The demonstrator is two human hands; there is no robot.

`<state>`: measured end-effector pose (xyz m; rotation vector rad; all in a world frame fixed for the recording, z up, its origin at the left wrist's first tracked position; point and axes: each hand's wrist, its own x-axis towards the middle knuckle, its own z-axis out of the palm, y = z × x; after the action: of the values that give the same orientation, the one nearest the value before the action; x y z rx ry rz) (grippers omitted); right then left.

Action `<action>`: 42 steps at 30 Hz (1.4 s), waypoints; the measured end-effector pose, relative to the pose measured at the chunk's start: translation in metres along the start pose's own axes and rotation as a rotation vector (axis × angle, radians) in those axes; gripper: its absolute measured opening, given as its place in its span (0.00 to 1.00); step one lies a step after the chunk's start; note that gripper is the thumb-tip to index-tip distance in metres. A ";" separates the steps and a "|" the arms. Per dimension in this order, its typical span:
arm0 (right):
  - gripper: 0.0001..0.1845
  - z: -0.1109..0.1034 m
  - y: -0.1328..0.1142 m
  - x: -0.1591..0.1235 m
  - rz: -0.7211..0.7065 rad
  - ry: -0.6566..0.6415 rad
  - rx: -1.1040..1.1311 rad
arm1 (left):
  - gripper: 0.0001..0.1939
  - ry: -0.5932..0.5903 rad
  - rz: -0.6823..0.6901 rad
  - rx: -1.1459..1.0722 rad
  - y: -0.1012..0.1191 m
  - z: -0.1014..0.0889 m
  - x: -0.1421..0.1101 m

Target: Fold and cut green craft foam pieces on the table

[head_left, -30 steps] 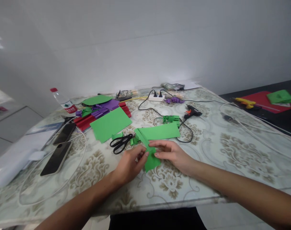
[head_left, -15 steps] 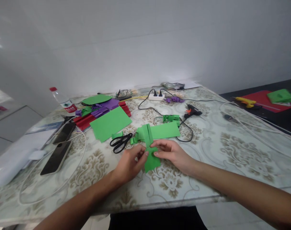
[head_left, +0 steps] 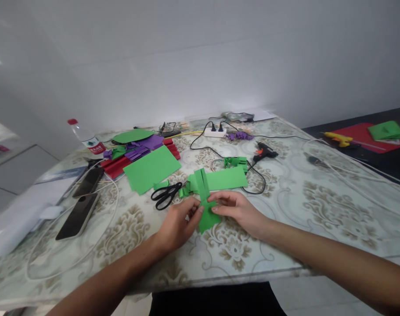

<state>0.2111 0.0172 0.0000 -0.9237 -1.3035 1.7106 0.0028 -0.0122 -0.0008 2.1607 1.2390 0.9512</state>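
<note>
Between my two hands is a green paper strip [head_left: 208,218], folded and slit along its upper part. My left hand [head_left: 181,219] pinches its left edge between thumb and curled fingers. From the other side, my right hand [head_left: 237,210] grips the right edge with thumb and index finger. Just beyond lies a flat green paper rectangle [head_left: 228,178], partly covered by the strip's upper end. Black-handled scissors [head_left: 166,194] rest to the left of my hands, beside small curled green scraps [head_left: 185,189]. Fringed green paper [head_left: 236,163] sits behind the rectangle.
Green sheets [head_left: 152,169] lie left, near purple paper [head_left: 150,142] and red paper [head_left: 116,166]. A bottle [head_left: 88,138], two phones [head_left: 77,217] and white cables are farther left. A power strip [head_left: 215,131] and a black glue gun [head_left: 264,152] stand behind; a yellow glue gun [head_left: 340,139] lies right.
The held strip has tilted slightly, its top end shifting left and its lower end lifting a little. Both hands keep nearly the same place and grip.
</note>
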 end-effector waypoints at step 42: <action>0.08 0.004 0.006 -0.007 -0.326 0.033 -0.530 | 0.13 -0.131 -0.107 -0.229 0.001 0.001 0.001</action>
<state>0.2101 0.0085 -0.0041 -0.9550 -1.8158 1.1128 0.0042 -0.0121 -0.0009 1.9267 1.1133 0.8478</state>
